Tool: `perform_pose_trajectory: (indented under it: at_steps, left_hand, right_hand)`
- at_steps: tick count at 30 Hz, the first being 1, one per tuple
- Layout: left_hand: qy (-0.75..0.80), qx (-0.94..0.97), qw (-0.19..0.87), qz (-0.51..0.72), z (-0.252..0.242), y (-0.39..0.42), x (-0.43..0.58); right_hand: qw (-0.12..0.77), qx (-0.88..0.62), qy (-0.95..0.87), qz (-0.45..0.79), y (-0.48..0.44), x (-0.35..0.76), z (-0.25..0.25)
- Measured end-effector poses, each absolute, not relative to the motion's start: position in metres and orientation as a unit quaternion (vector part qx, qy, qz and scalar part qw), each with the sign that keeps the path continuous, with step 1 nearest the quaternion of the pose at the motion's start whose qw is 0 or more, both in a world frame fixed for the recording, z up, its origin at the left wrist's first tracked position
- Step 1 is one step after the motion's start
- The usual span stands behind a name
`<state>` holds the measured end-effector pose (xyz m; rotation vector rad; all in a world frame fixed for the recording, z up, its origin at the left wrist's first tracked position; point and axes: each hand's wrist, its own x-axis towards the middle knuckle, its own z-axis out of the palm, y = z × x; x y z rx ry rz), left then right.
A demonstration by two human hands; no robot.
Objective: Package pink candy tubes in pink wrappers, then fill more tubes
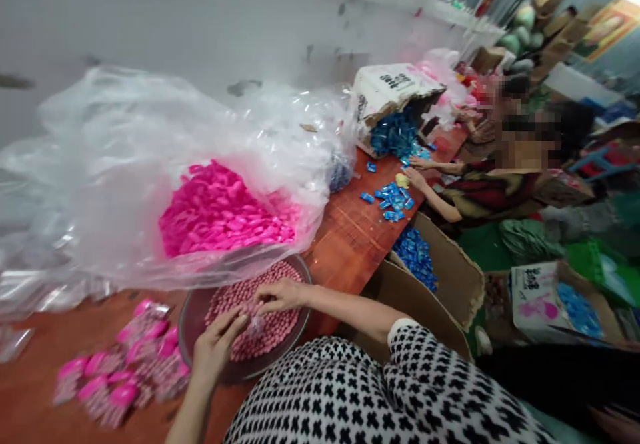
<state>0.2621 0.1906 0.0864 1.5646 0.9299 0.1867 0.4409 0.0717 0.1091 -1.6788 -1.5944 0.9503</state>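
A grey basin [186,327] full of small pink balls [280,327] stands on the reddish table in front of me. Over the basin, my left hand [219,337] and my right hand [283,294] pinch a small clear plastic bag [257,321] between them. What the bag contains is blurred. Behind the basin a large clear plastic sack [125,184] lies open, with bright pink plastic pieces [225,214] heaped inside. To the left, several filled packets [123,394] with pink tops and pink balls are piled on the table.
Further along the table [345,241], another person's hands [417,176] are among blue packets [394,197]. A white carton [395,84] on its side spills more blue pieces. Open cardboard boxes [445,267] with blue packets stand on my right, below the table edge. A wall runs behind.
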Motion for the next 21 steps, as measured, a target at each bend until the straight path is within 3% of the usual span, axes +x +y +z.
perform_pose_trajectory:
  at_steps: [7,14,21]
  left_hand:
    - [0.386,0.691,0.608,0.065,0.084,0.185,0.273]
    - [0.334,0.743,0.572,0.099,0.093,0.163,0.261]
    - [0.328,0.741,0.571,0.130,0.102,0.162,0.250]
  right_hand:
    - [0.299,-0.653,-0.600,0.353,0.055,0.445,0.122]
    - [0.177,-0.627,-0.708,0.274,0.055,0.441,0.126]
    - [0.170,-0.602,-0.734,0.265,0.062,0.431,0.114]
